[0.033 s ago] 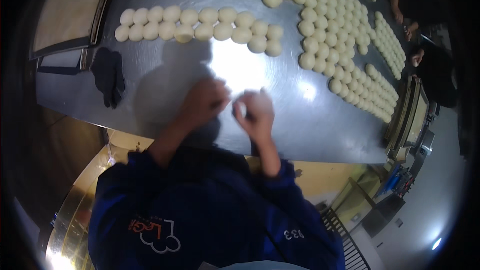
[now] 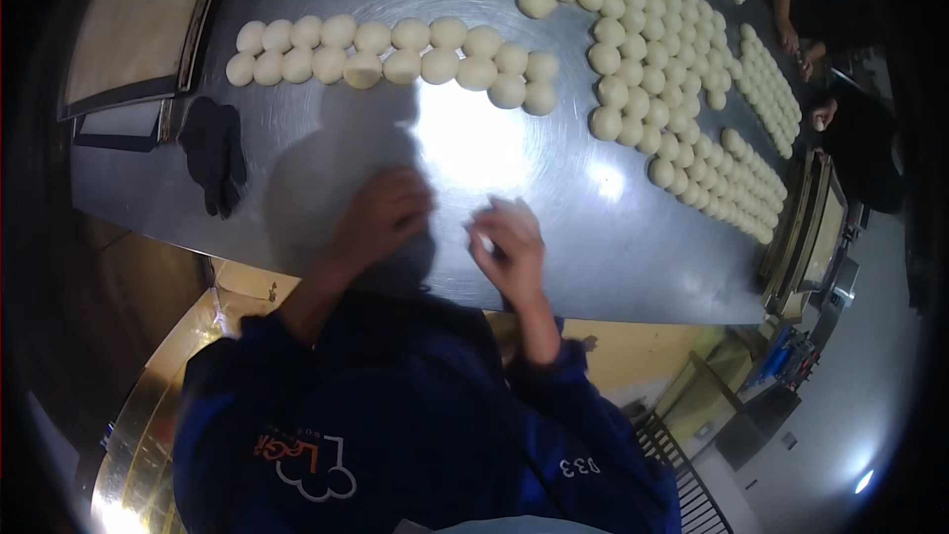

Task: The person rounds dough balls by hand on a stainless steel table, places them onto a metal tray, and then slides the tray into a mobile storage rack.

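Note:
Both my hands hover over the bright middle of the steel table, a gap between them. My left hand has loosely bent fingers, blurred by motion, and nothing shows in them. On my right hand the thumb and curved fingers stand apart with a pale gap between them; I make out no object there. Beyond both hands lies a double row of round, pale dough balls, close against one another. A much larger field of dough balls spreads over the table's right side, apart from my hands.
A dark glove lies at the table's left, beside a tray with a pale sheet. Stacked trays stand off the right end. At the far right are other people's hands, close to more dough balls.
Both hands have drawn back toward me and moved farther apart, the left one to the left. The right thumb and fingers have loosened. The dough balls lie where they were.

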`<state>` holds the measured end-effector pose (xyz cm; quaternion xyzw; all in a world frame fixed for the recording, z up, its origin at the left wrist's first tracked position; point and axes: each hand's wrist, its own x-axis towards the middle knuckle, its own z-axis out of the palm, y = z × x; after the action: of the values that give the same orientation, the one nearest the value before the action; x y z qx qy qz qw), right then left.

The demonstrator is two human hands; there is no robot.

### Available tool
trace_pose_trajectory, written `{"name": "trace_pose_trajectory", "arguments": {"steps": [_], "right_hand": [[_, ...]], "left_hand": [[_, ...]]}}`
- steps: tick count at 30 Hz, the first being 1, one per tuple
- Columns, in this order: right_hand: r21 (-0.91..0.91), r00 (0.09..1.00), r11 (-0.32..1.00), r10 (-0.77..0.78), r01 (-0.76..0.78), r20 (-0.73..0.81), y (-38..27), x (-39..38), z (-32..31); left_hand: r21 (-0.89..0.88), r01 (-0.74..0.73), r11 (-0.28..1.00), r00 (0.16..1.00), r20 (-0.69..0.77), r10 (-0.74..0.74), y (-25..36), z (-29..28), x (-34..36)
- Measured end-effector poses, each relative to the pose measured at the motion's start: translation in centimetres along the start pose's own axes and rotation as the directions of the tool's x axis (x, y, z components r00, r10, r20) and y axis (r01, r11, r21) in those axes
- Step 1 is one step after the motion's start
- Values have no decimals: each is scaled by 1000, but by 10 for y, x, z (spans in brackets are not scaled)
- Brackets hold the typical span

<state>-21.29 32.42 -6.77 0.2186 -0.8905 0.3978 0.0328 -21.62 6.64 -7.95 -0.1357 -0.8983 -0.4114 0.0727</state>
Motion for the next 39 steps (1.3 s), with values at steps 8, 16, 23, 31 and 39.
{"name": "trace_pose_trajectory", "arguments": {"steps": [8, 16, 23, 31, 39], "right_hand": [[-121, 989, 987, 87, -102, -124, -2, 68, 4], [-264, 941, 939, 133, -220, -313, 41, 42, -27], [-86, 993, 992, 90, -96, -72, -1, -10, -12], [-42, 993, 998, -54, 50, -104, 10, 47, -3], [-82, 986, 984, 162, -159, 30, -15, 10, -50]], "left_hand": [[49, 88, 995, 992, -92, -84, 16, 12, 39], [217, 84, 972, 991, -120, -59, -1, -27, 28], [25, 19, 1000, 999, -50, -18, 27, 6, -11], [27, -65, 998, 976, -206, 69, 9, 16, 19], [60, 19, 998, 997, 67, -23, 22, -28, -12]]}}
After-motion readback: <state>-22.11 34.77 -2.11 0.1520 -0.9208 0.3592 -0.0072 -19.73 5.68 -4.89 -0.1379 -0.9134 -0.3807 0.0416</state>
